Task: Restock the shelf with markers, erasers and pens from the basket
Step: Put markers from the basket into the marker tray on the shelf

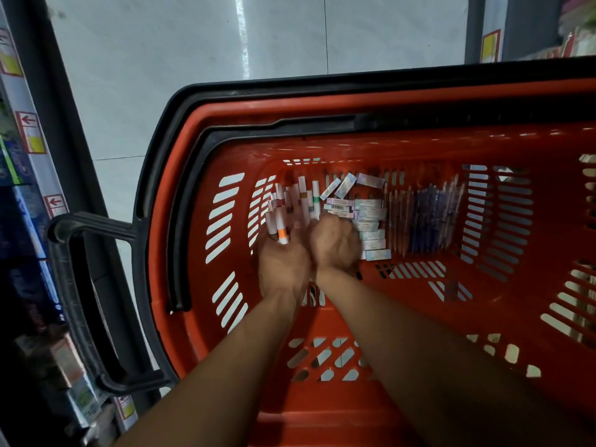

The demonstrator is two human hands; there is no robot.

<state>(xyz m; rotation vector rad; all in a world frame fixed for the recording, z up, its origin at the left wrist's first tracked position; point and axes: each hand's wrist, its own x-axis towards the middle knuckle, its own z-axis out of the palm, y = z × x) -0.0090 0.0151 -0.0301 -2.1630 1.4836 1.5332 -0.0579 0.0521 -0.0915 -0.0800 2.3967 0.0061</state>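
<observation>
Both my hands reach down into the red basket [435,301]. On its floor lie a heap of white markers [301,201] at the left, boxed erasers [371,217] in the middle and a row of pens [425,217] at the right. My left hand [283,266] curls its fingers around several markers, one with an orange band [282,235]. My right hand [333,243] is beside it, fingers curled down into the same heap where markers meet erasers; the fingertips are hidden.
The basket has a black rim and a black pull handle [80,285] at the left. A dark shelf [29,204] with price labels and boxed goods runs along the left edge. Pale floor tiles [193,59] lie beyond.
</observation>
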